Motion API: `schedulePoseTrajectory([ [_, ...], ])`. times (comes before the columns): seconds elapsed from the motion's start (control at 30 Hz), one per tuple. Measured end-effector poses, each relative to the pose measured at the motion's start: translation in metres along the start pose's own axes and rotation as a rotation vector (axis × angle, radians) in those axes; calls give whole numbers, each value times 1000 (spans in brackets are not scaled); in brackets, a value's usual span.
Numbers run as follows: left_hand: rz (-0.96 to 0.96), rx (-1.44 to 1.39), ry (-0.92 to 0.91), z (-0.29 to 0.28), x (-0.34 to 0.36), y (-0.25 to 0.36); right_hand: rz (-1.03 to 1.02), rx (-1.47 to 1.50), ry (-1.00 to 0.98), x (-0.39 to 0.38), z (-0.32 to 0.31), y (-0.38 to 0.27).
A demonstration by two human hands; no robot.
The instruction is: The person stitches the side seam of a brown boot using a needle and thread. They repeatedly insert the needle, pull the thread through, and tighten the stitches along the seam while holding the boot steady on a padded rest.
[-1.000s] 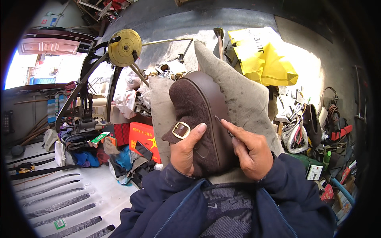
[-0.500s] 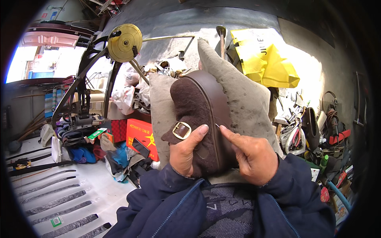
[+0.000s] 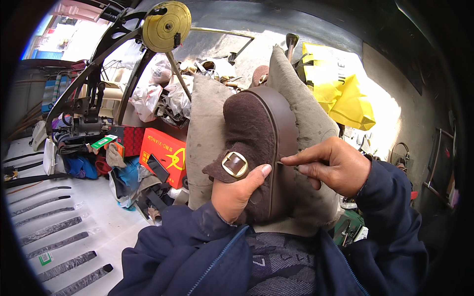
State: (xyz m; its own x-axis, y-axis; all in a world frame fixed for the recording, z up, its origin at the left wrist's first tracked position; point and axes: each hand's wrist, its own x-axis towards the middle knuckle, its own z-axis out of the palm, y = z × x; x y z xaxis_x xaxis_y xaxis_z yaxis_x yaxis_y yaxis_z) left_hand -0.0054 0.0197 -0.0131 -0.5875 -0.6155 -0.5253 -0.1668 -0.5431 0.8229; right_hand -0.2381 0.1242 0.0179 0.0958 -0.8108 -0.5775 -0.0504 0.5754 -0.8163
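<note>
A brown fuzzy shoe [image 3: 249,121] with a thick smooth sole edge and a gold-rimmed buckle [image 3: 234,164] lies on a grey-beige padded cloth [image 3: 313,123] in front of my body. My left hand [image 3: 234,195] grips the shoe's left side below the buckle, thumb on top and fingers hidden underneath. At the sole's right edge my right hand [image 3: 335,167] is closed in a pinch on a thin metal needle-like tool [image 3: 282,161], whose point is at the seam. Its fingertips sit just beside the shoe.
A black machine frame with a brass wheel [image 3: 167,27] rises at upper left, near plastic bags [image 3: 147,98]. An orange-red box [image 3: 160,153] and cloth items lie left, beside a white surface [image 3: 69,197] holding several dark strips. A yellow bag [image 3: 345,103] is upper right, a green object [image 3: 348,224] lower right.
My right hand has risen and moved rightward, its wrist now higher, still pinching the thin tool at the sole's edge. The camera's view has tilted; my left hand still holds the shoe.
</note>
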Motion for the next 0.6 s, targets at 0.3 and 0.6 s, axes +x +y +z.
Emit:
schedulePoseTrajectory([
  [0.3,-55,28,33,5,3,9,-585,-607,348,4,27,42],
  [0.6,114,105,65,10,5,3,-716,-472,292,14,19,64],
])
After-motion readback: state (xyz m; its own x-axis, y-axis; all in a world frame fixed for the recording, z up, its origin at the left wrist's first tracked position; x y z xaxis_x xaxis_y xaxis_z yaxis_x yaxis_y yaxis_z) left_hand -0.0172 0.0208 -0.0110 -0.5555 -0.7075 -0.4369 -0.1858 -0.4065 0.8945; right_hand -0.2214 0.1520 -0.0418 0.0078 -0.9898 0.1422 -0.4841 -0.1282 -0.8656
